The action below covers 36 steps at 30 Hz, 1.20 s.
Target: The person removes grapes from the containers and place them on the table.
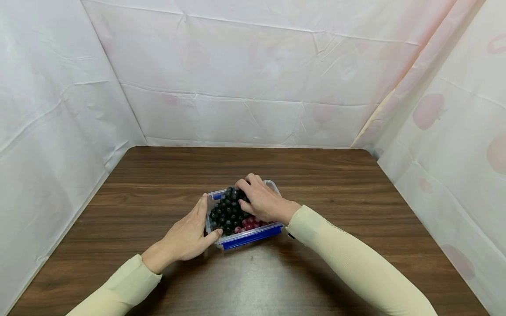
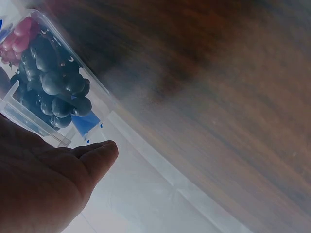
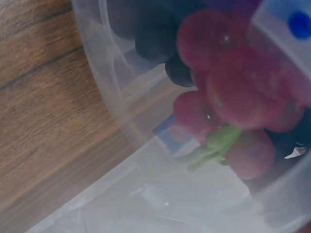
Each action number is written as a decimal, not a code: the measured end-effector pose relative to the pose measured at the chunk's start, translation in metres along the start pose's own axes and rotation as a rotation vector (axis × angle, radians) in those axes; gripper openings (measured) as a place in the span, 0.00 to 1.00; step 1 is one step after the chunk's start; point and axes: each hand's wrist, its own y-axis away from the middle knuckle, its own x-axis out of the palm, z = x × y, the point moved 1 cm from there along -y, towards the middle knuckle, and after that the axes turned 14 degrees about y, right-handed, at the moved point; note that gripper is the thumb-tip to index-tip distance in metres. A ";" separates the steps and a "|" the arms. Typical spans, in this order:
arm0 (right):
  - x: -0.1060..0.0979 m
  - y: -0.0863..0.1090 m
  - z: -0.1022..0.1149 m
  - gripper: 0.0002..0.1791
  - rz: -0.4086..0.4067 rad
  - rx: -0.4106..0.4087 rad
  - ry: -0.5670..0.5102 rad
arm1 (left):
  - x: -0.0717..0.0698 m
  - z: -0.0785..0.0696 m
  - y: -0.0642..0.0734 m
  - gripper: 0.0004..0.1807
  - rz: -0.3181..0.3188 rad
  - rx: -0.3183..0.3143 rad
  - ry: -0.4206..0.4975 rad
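Note:
A clear plastic container with blue locking clips stands on the table, slightly turned. Inside it lie black grapes, heaped to the left and middle, and red grapes near the front. My left hand rests against the container's left side, its fingers straight along the wall and its thumb by the front left corner. Reaching in from the right, my right hand curls its fingers round black grapes; its fingertips are partly hidden. In the right wrist view, a green stem shows among the red grapes.
The brown wood-grain table extends on all sides of the container. White sheeting with faint fruit prints hangs behind the table and along both sides.

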 end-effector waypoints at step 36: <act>-0.032 0.008 -0.003 0.12 -0.186 -0.024 -0.119 | 0.000 0.002 -0.001 0.58 -0.001 0.007 0.003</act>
